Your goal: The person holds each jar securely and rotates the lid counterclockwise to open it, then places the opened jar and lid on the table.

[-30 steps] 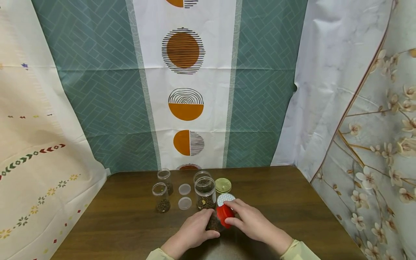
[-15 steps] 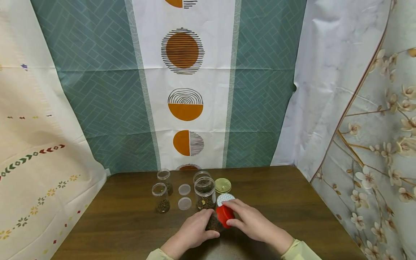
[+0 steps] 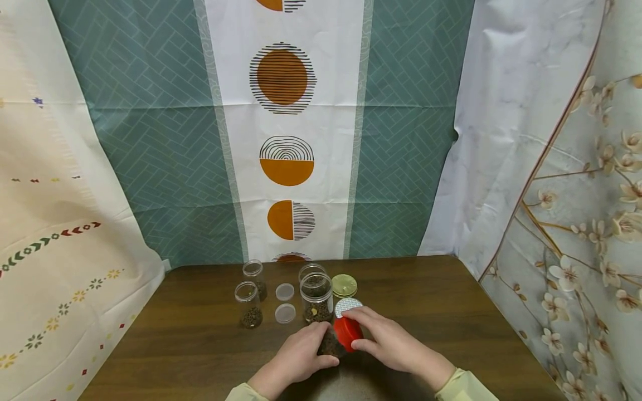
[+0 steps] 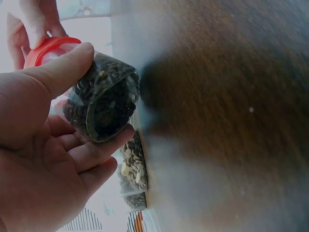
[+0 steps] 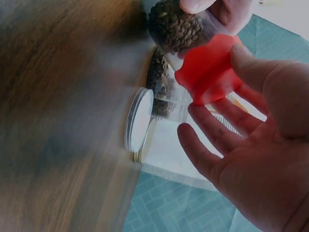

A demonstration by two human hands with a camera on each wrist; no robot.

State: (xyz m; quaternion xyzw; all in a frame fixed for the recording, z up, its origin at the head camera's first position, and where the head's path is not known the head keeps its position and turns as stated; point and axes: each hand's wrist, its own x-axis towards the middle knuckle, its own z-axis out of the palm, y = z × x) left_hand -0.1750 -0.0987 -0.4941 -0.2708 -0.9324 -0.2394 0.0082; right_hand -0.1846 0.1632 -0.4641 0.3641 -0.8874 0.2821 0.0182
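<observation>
My left hand [image 3: 296, 353] grips a clear jar [image 4: 113, 99] filled with dark beans or pellets, thumb on one side and fingers on the other. The jar leans over, its capped end toward the right. My right hand [image 3: 388, 342] holds the red lid [image 5: 210, 67] at that end, with thumb and fingers around its wavy rim. In the head view, the hands hide much of the jar. Just beyond it stands a larger open jar [image 3: 317, 303] of similar contents with a few pale bits.
Another open jar [image 3: 310, 269] stands behind the larger one. Two slimmer open jars [image 3: 249, 306] are at the left, with two clear lids [image 3: 285, 313] lying beside them. Gold lids [image 3: 344, 285] and a white-lined lid [image 3: 347, 306] lie on the wooden table [image 3: 441, 312], right of the jars.
My right thumb has shifted slightly on the red lid. My left hand and the jar in it stay in place, and the other jars and lids have not moved.
</observation>
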